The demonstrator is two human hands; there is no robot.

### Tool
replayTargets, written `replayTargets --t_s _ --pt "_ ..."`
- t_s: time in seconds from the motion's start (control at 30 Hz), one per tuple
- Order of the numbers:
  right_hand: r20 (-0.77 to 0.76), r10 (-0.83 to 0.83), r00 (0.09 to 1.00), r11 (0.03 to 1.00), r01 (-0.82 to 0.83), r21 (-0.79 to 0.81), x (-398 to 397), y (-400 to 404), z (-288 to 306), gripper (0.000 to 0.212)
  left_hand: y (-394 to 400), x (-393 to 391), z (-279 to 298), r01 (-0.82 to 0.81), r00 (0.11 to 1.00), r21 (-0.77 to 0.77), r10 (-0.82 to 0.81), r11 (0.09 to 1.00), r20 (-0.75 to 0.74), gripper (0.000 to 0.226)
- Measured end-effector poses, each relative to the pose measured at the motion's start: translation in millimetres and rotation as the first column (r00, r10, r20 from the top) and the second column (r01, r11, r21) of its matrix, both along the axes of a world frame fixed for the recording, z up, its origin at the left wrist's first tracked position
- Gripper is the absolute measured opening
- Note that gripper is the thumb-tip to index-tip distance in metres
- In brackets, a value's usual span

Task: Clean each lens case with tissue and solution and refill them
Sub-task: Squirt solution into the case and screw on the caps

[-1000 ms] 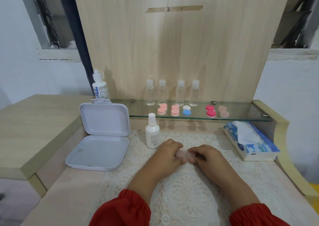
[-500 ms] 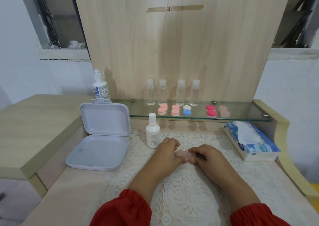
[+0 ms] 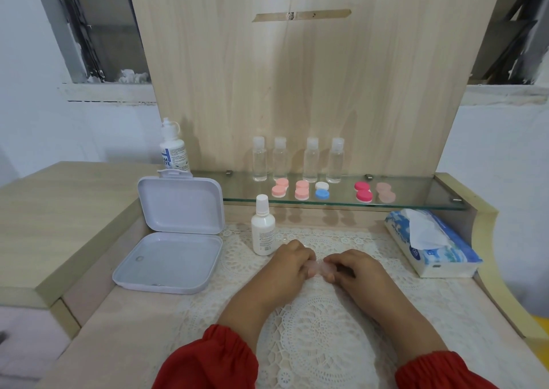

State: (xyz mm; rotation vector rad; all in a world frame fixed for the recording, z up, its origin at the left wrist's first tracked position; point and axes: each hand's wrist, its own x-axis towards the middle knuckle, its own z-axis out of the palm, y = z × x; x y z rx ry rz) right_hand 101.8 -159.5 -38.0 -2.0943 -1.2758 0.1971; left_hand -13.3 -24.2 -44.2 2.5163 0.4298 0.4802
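a small pale pink lens case [image 3: 317,267] is being held between both hands, low over the lace mat [image 3: 320,338], just in front of the white solution bottle [image 3: 263,230]. it's pinched at one end by the curled fingers of the left hand [image 3: 289,265] and at the other end by the right hand [image 3: 352,266], so most of it is hidden. whether a cap is being twisted can't be told from here.

the case is probably light, stiff plastic and likely slick once wetted, so it's best gripped by the cap rims with the body steadied at the other end.

room-wise: the solution bottle stands just beside the left hand and could be knocked over. the open white box [image 3: 169,265] lies off to the left, the tissue pack [image 3: 433,247] to the right, and the glass shelf [image 3: 416,203] edge sits behind, carrying more cases and clear bottles. open mat is left in front, toward the person.
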Motion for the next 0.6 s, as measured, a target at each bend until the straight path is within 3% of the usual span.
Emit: replayTargets --t_s 0.17,0.23,0.47,0.6 --pt "0.017 -0.005 1.0 1.0 0.005 -0.005 1.3 1.0 -1.1 0.027 -4.4 1.1 1.9 -0.108 0.993 -0.082 0.112 0.991 0.038 0.037" --pt "0.018 -0.003 1.0 1.0 0.003 -0.009 1.6 1.3 -1.2 0.027 -4.9 3.7 0.4 -0.127 0.991 -0.054 0.129 0.99 0.04 0.03" --pt "-0.002 0.003 1.0 1.0 -0.003 0.01 1.6 1.1 -3.3 0.022 -3.5 4.7 -0.3 -0.038 0.999 0.025 0.037 0.999 0.037 0.018" --pt "-0.004 -0.003 1.0 1.0 0.003 0.004 1.9 1.5 -3.0 0.024 -2.6 1.3 -1.4 -0.034 0.996 -0.04 0.037 0.999 0.075 0.024"
